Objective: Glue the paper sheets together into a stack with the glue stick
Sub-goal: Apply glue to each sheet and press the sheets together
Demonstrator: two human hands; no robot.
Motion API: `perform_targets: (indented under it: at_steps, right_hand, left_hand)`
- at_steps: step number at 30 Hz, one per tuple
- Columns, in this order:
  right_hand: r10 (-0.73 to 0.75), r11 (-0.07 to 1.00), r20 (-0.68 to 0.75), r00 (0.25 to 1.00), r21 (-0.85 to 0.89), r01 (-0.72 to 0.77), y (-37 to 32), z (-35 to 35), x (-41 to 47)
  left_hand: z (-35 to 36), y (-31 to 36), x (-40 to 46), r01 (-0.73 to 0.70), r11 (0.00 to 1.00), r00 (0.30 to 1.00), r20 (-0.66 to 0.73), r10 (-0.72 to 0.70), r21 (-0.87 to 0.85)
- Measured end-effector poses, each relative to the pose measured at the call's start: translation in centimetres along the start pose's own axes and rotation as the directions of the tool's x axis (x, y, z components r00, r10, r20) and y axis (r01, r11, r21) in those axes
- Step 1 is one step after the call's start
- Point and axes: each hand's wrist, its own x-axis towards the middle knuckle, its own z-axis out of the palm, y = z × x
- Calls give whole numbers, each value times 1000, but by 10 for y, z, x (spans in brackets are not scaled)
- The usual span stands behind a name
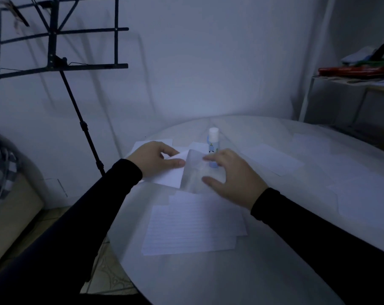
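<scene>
Lined stack (195,225) near table edge (120,256), hands (153,159) lifting sheet (192,170)

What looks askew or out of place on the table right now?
The lined white paper sheets near the table's front edge lie misaligned, edges stepped rather than squared. The white-capped glue stick stands upright and capped; nothing is spilled.

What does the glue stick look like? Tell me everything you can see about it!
The glue stick is a small tube with a white cap on top and a pale blue body that bears a label too blurry to read. It looks like plastic. It stands upright, cap on, on the round table, just beyond the right hand, whose fingers hide its lower part. Whether they touch it is unclear.
</scene>
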Motion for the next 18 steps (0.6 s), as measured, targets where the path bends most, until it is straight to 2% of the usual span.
perform_targets:
  at_steps: [2, 5, 8, 14, 18]
  right_hand:
    - [14, 1000, -70, 997, 16, -13, 4, -10, 5]
    - [39, 997, -74, 996, -62, -44, 17, -22, 7]
    - [82, 989, -79, 994, -113, -91, 33, -34, 1]
    - [121, 977, -107, 987, -162, -137, 51, -64, -14]
    - [94, 956, -142, 985, -263, -130, 67, -80, -23]
  left_hand:
    - [3, 16, -2, -54, 998, 997, 56, 56, -33]
    - [14, 37, -3, -176, 981, 975, 125, 184, -77]
    - [32, 49, 2, -245, 965, 956, 146, 256, -91]
    - [65, 83, 4, -295, 947, 956, -46, 291, -125]
    - [78, 95, 14, -351, 936, 925, -153, 349, 10]
